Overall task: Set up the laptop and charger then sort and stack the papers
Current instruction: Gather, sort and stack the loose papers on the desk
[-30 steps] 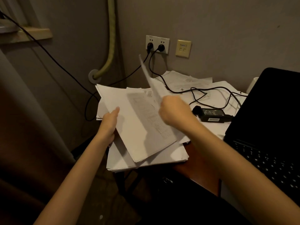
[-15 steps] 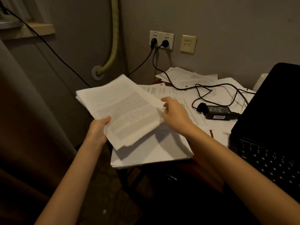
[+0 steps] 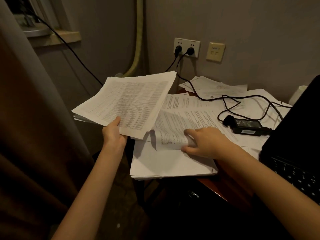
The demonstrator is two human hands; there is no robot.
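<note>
The counter (image 3: 223, 189) stands in the corner, its brown edge showing under a spread of loose sheets (image 3: 204, 101). At the right edge an open black laptop (image 3: 297, 135) sits on the counter, keys lit faintly. A flat pile (image 3: 166, 163) of white paper lies at the counter's near left corner, hanging slightly over the edge. Held clear of the counter to the left is a stack (image 3: 128, 103) of printed pages, tilted, its top page covered in fine rows. The left hand (image 3: 112, 134) grips the stack's near edge, thumb on top and fingers underneath. The right hand (image 3: 206, 142) lies on the pile, pinching a curled printed sheet (image 3: 173, 134) between thumb and fingers. The charger (image 3: 247, 126) lies on the loose sheets just left of the laptop, its cord (image 3: 230, 99) looping back to a wall socket (image 3: 187, 47) with two plugs in it.
</note>
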